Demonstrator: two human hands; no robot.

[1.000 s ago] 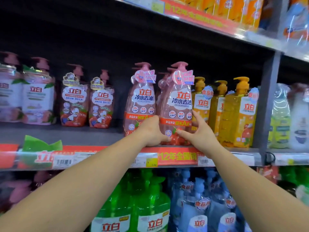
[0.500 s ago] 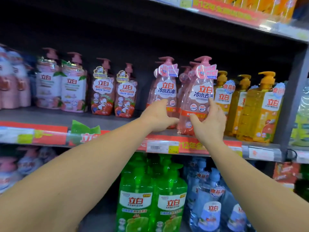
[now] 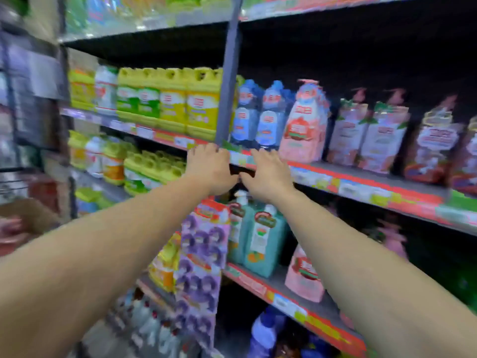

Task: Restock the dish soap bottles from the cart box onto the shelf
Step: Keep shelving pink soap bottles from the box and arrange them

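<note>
Both your hands, left hand (image 3: 210, 167) and right hand (image 3: 267, 171), sit mid-frame before the shelf edge (image 3: 361, 188); blur hides whether they grasp anything.

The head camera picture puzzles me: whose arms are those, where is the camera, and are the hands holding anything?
There is no machine here. A person wears a wide-angle camera on the head, so you look forward and down along that person's own bare arms at a shop shelf. The picture is blurred, as if the head were turning.

The left hand and the right hand are both stretched out in front of the edge of the middle shelf, close together. Neither seems to hold a bottle; the blur hides whether the fingers touch the shelf edge.

On that shelf stand blue bottles, a pink pump bottle and more pink soap bottles to the right. Yellow jugs fill the bay to the left. At the far left edge something brown, perhaps a cardboard box, just shows.
</note>
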